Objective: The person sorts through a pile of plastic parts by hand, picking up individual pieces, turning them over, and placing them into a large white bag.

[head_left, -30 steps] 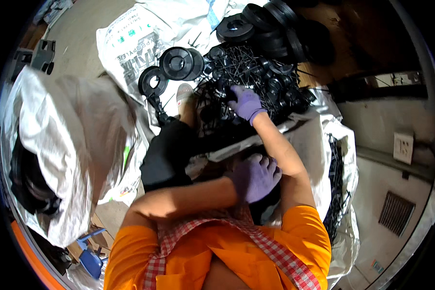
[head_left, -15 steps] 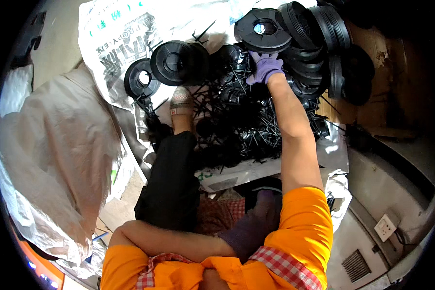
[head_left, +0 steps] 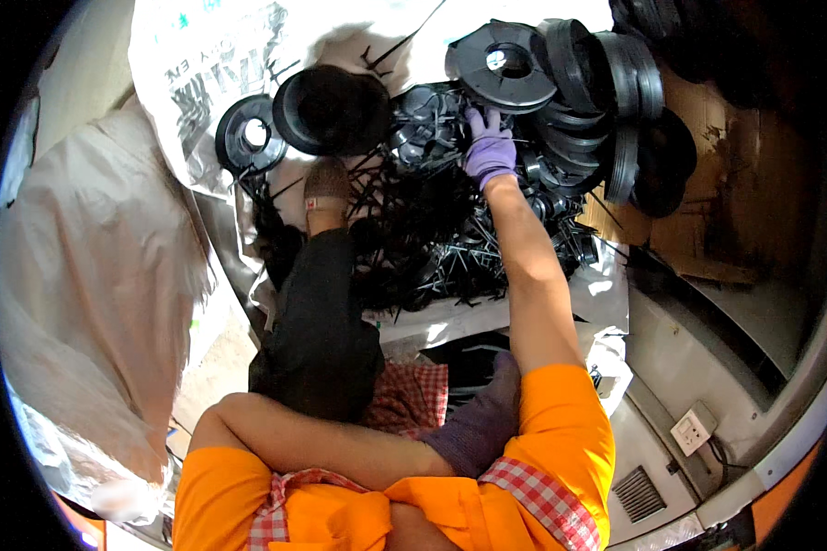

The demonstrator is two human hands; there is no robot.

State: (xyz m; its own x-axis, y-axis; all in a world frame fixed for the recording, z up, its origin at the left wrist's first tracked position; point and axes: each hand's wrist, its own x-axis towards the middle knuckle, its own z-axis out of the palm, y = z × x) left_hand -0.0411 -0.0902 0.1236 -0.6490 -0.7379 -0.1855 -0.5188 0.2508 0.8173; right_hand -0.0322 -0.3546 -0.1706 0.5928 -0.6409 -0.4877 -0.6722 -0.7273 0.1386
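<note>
My right hand point(head_left: 490, 151), in a lilac glove, reaches into a heap of black plastic parts point(head_left: 432, 230). Its fingers are stretched out and apart, just below a black disc with a hole point(head_left: 503, 69), and I see nothing held in them. Thin stick-like pieces and round cup-like parts make up the heap. My left forearm crosses in front of my body. The left hand point(head_left: 476, 418), in a dark purple glove, rests low beside a red checked cloth point(head_left: 413, 395); its fingers are in shadow, so their pose is unclear.
Stacked black spools or rings point(head_left: 629, 83) stand right of the heap, and round black discs point(head_left: 333, 108) lie left. A printed white sack point(head_left: 193, 119) lies beneath. My foot point(head_left: 327, 188) stands among the parts. Plastic sheeting point(head_left: 101, 294) hangs left; a wall socket point(head_left: 692, 429) is right.
My right hand has drawn back slightly toward me from under the disc, and its fingers now point away from me. The left hand stays near my body. The view has shifted a little.
</note>
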